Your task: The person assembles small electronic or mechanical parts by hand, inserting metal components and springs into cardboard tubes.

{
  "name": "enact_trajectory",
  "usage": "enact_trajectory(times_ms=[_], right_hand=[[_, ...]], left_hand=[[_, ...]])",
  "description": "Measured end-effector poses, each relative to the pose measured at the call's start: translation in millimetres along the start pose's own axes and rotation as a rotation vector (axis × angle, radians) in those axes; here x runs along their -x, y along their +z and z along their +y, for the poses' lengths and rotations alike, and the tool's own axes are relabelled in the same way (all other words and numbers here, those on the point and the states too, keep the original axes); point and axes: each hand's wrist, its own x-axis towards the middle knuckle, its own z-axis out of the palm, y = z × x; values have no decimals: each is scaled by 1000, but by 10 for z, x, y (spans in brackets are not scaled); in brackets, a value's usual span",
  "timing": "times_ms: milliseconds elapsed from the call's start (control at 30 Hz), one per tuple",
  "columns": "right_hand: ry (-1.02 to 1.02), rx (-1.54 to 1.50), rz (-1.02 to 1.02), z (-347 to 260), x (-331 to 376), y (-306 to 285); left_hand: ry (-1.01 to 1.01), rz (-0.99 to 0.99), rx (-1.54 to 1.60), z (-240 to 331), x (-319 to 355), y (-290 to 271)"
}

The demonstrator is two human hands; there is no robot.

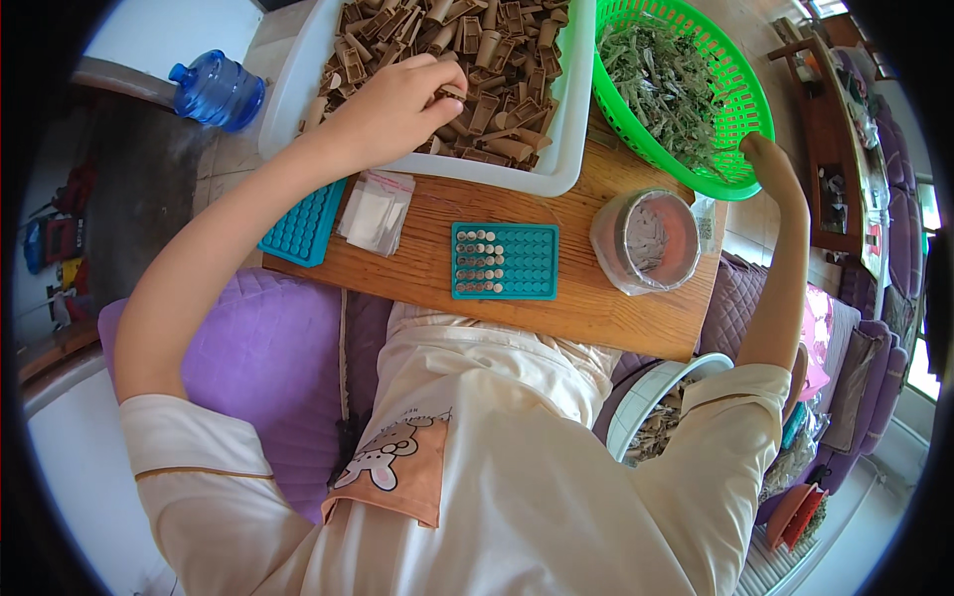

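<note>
Over the white plastic bin (573, 119) at the far middle, my left hand (402, 111) is closed, with a small brown piece (451, 92) showing between thumb and forefinger. The bin is heaped with brown half-tube and box-shaped pieces (487, 109). My right hand (771, 167) is at the near right rim of a green slotted basket (611, 84). Its fingers are curled in at dried grey-green leaves (661, 89); what they hold is hidden. Between my arms lies a teal tray (527, 263) with round hollows, its left columns filled with small pale and grey plugs (480, 260).
On the wooden table (397, 283) are a lined round tub (601, 238) with grey scraps, clear plastic bags (378, 211) and a second teal tray (303, 223). A pale basket (636, 402) stands by my right side. A blue water jug (224, 91) stands beyond the table's left.
</note>
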Motion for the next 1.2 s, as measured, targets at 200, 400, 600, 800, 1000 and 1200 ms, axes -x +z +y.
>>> enact_trajectory(times_ms=[200,400,600,800,1000,1200], right_hand=[[-129,-1098,394,-385,260,-354],[-716,-1869,-186,-968,490,-486],[-512,-1681,139,-1651,897,-432],[-615,-1449,368,-2341,1137,-60],[-730,-1377,230,-2861,1681,196],[-844,-878,846,-3241,1747,421]], left_hand=[[-164,-141,636,316,409,-196],[-508,-347,1120,585,763,-189],[-517,-357,1198,664,871,-265],[-429,-348,1408,632,870,-339],[-176,-133,1010,812,998,-414],[176,134,558,780,985,-287]])
